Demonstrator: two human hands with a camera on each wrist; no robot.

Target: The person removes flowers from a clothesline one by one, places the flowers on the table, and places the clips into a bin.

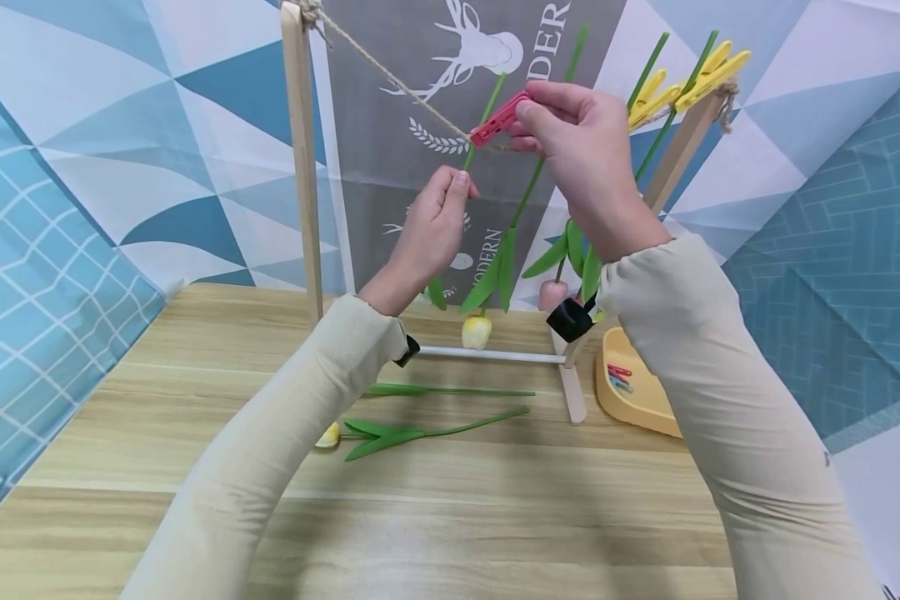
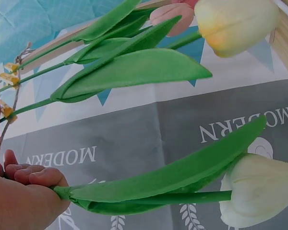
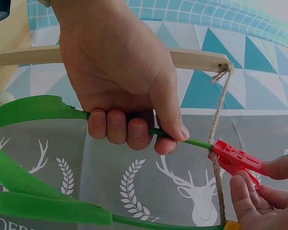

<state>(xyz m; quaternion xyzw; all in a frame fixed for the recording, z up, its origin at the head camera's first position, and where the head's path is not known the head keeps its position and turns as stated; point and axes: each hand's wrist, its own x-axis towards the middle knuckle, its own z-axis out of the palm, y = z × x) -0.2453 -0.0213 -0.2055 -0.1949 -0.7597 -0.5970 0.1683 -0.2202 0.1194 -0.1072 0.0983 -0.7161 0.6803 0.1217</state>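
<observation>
My left hand (image 1: 431,221) grips the green stem of an artificial tulip (image 2: 261,189), its white bloom hanging down. The stem's upper end crosses the twine (image 1: 390,75). With thumb and fingers, my right hand (image 1: 581,137) pinches a red clothespin (image 1: 495,121). Its jaws sit over the twine and the stem, just above the left hand, as the right wrist view shows. Farther right hang other tulips, one yellow-white (image 1: 476,332) and one pink (image 1: 552,296), with yellow clothespins (image 1: 712,79) on the line.
Wooden posts (image 1: 303,167) hold up the twine, joined low by a white bar (image 1: 487,355). Two tulip stems (image 1: 457,429) lie on the wooden table (image 1: 450,517), one with a yellow bloom (image 1: 328,436). A yellow tray (image 1: 633,414) at the right contains several small clothespins (image 1: 619,377).
</observation>
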